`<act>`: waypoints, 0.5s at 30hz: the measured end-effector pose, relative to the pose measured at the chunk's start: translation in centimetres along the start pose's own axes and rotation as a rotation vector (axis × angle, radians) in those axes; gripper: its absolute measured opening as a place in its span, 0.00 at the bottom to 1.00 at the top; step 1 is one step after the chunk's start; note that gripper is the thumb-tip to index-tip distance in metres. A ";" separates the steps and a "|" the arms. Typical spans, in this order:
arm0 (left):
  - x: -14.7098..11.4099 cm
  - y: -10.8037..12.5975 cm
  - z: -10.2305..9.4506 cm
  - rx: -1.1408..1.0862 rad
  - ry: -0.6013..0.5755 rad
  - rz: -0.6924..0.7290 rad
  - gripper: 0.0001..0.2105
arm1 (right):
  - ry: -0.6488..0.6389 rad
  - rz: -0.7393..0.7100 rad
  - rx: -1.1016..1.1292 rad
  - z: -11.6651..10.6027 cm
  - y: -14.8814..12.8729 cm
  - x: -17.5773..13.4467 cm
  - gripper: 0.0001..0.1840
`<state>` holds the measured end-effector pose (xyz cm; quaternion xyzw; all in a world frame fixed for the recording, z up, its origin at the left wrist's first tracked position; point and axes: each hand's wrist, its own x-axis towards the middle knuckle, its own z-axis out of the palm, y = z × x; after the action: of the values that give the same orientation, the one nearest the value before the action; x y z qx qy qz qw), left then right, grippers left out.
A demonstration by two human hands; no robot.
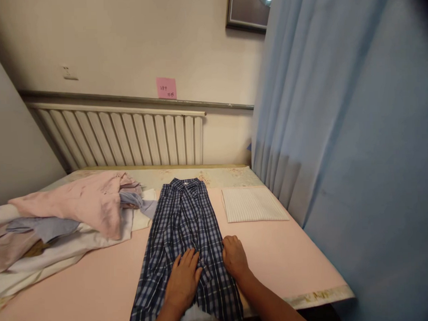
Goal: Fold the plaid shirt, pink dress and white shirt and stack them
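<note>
A navy plaid shirt (183, 227) lies lengthwise before me, collar toward the wall and sides folded in to a long strip. Its near end reaches the bottom of the view, and its middle is creased. My left hand (183, 281) rests flat on the middle of the shirt, fingers stretched out. At the shirt's right edge, my right hand (234, 257) has its fingers curled in and closed on the cloth; the fingertips are partly hidden. To the right of the shirt lies a folded cream striped cloth (252, 205), apart from both hands.
A loose heap of pink, white and grey clothes (78, 202) covers the left of the pink-topped table (99, 286). A blue curtain (339, 128) hangs along the right side. Behind stand a white radiator (136, 135) and a wall with a pink note (166, 88).
</note>
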<state>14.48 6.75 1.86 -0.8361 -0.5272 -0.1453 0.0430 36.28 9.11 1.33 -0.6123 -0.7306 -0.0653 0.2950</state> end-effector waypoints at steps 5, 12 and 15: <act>0.0 0.0 0.1 0.017 0.013 0.006 0.21 | -0.002 0.006 -0.005 0.1 0.0 0.0 0.12; -0.1 -0.4 0.7 0.011 0.062 0.031 0.21 | 0.008 -0.010 -0.001 0.0 0.0 0.0 0.12; -0.1 -0.4 0.7 0.002 0.065 0.028 0.21 | 0.008 -0.015 0.000 0.0 0.1 0.0 0.12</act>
<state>14.22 6.99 1.12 -0.8382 -0.5140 -0.1710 0.0631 36.32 9.14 1.28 -0.6065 -0.7339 -0.0700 0.2977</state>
